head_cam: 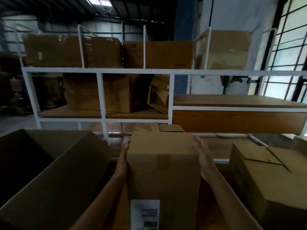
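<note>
A sealed brown cardboard box with tape across its top and a white shipping label on its near face sits between my two hands at the centre bottom. My left hand lies flat against the box's left side with straight fingers. My right hand is flat along the box's right side, fingers straight and pointing away from me. What the box stands on is hidden.
A large open cardboard box stands at the left. A closed carton with folded flaps stands at the right. Behind is a white metal rack with wooden shelves holding several cartons. A bare wooden shelf lies at the right.
</note>
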The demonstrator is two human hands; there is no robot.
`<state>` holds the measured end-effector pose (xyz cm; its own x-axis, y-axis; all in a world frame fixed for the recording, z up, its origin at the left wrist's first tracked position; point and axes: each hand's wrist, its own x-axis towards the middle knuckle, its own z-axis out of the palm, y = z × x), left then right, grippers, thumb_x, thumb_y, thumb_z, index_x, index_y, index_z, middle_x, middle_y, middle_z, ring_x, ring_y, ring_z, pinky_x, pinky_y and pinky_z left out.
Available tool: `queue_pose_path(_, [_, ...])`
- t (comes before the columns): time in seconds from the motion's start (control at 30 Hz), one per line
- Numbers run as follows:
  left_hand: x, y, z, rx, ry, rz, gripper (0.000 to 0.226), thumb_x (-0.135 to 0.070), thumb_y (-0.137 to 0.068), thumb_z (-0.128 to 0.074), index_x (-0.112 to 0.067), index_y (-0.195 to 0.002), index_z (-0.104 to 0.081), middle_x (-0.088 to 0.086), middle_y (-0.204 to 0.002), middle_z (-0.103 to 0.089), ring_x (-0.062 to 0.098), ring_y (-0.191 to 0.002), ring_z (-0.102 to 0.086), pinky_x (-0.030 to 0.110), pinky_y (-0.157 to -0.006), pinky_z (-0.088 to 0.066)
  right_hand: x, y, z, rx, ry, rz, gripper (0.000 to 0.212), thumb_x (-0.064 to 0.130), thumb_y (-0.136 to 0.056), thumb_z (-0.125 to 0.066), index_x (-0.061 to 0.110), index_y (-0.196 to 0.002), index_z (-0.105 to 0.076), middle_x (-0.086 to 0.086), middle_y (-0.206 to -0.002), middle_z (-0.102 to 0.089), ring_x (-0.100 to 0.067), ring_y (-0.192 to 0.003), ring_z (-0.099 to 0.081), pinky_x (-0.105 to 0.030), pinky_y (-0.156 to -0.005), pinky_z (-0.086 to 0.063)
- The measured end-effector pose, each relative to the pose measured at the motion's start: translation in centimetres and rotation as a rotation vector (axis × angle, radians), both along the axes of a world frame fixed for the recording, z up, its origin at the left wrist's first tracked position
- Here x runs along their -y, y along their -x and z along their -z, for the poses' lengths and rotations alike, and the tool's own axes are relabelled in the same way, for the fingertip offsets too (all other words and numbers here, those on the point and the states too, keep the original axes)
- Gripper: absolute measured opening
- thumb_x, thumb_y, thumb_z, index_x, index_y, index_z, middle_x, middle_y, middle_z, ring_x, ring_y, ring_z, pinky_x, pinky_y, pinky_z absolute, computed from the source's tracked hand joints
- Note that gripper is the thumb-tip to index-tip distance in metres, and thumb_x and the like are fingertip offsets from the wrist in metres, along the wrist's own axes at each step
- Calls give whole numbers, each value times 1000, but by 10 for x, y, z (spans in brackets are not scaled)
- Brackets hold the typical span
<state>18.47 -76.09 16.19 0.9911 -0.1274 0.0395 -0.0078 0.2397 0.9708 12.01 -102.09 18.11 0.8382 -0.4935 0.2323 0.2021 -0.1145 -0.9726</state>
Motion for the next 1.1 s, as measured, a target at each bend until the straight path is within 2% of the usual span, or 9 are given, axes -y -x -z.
queue_pose_path(0.13, [-10, 1, -9, -8, 2, -12, 31, -43, -101, -42, -25, -115, -64, 6, -121, -67, 25, -108, -64, 45, -96, -49, -8, 3, 1, -59, -16, -27, 36, 32, -102, -47, 22, -137, -50, 3, -126, -58, -18, -113, -58, -46, -99, -50])
queue_pose_path(0.3, [-14, 20, -46, 112, 24, -41, 33, -39, -103, -40, -19, -117, -62, 6, -116, -65, 21, -108, -61, 33, -76, -46, -21, 33, -16, 130, -122, 142, 41, 36, -105, -38, 11, -102, -71, -8, -98, -75, -25, -92, -70, -40, -76, -55])
queue_pose_path(0.4, [-20, 46, -60, 139, 84, 18, 30, -30, -104, -36, -16, -93, -60, 5, -86, -71, 16, -83, -64, 33, -70, -45, -24, 55, -24, 164, -207, 96, 48, 42, -105, -33, 12, -93, -68, -8, -87, -74, -25, -85, -68, -37, -75, -52])
queue_pose_path(0.5, [-34, 47, -68, 210, -49, 207, 60, -36, -105, -27, 2, -67, -54, 14, -62, -67, 22, -67, -69, 36, -77, -45, -25, 67, -19, 90, -85, 52, 51, 42, -103, -38, 8, -77, -66, -10, -78, -72, -25, -83, -68, -40, -83, -48])
queue_pose_path(0.57, [-39, 37, -66, 319, -288, 330, 57, -30, -105, -31, 5, -70, -59, 17, -74, -71, 24, -82, -72, 37, -86, -46, -21, 72, -14, 41, 14, -32, 41, 29, -101, -46, 3, -79, -69, -8, -79, -75, -20, -81, -71, -34, -81, -48])
queue_pose_path(0.67, [-40, 29, -58, 534, -652, 359, 37, -21, -102, -45, -4, -81, -71, 6, -91, -75, 14, -95, -71, 37, -102, -46, -8, 81, -13, -56, 274, -174, 28, 19, -99, -52, 6, -88, -74, 1, -96, -77, -13, -99, -70, -35, -96, -48])
queue_pose_path(0.77, [-32, 41, -62, 656, -858, 411, 23, -24, -99, -52, -20, -93, -73, -8, -97, -73, 1, -95, -67, 29, -91, -54, 1, 89, -14, -169, 524, -287, 14, 20, -94, -61, 21, -96, -74, 18, -106, -73, 5, -105, -63, -21, -92, -45])
queue_pose_path(0.9, [-4, 66, -84, 770, -1046, 570, 26, -32, -100, -50, -26, -120, -65, -12, -119, -65, -2, -103, -61, 17, -91, -49, 1, 87, -40, -319, 738, -388, 16, 26, -92, -64, 33, -106, -70, 22, -118, -65, 6, -110, -55, -19, -88, -40])
queue_pose_path(1.1, [22, 57, -90, 795, -1287, 743, 37, -42, -100, -47, -27, -133, -55, -1, -133, -54, 14, -118, -51, 40, -108, -38, -16, 63, -68, -484, 1086, -370, 32, 38, -89, -67, 34, -119, -58, 13, -117, -57, -2, -108, -52, -21, -86, -42])
